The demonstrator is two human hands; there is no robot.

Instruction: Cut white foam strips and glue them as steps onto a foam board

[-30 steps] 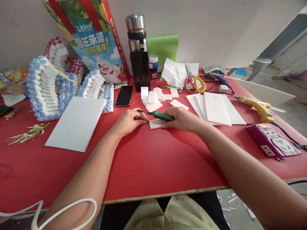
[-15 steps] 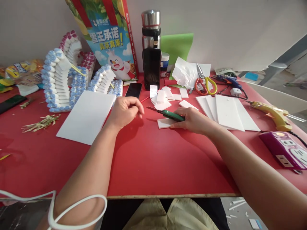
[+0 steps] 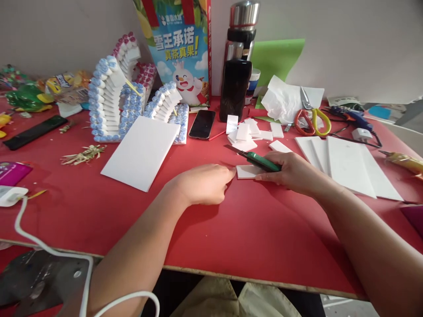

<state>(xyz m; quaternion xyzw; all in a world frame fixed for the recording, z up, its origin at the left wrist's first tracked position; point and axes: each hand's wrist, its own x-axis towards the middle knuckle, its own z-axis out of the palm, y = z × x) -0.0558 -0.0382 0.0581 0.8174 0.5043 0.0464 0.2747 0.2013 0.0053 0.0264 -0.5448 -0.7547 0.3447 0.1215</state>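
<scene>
My right hand (image 3: 287, 169) grips a green utility knife (image 3: 264, 161), its blade pointing up and left over the red table. Under the knife lies a small white foam board piece (image 3: 247, 172), with the thumb of the same hand touching its near edge. My left hand (image 3: 209, 182) is closed, fingers curled and the index fingertip at the left end of this piece; nothing shows in its grasp. Just beyond, several small white cut pieces (image 3: 243, 134) lie in a loose heap. One more piece (image 3: 280, 146) rests behind my right hand.
A large white foam sheet (image 3: 140, 154) lies left, more sheets (image 3: 350, 165) right. Behind stand a flask (image 3: 243, 20), phone (image 3: 202, 124), scissors (image 3: 312, 121) and blue-white folded models (image 3: 105, 105). A yellow glue gun (image 3: 405, 162) sits far right. A white cable (image 3: 49, 251) crosses my left forearm.
My left hand has moved right and nearer to me, up to the small foam piece. My right hand still holds the knife by that piece. The view has turned left.
</scene>
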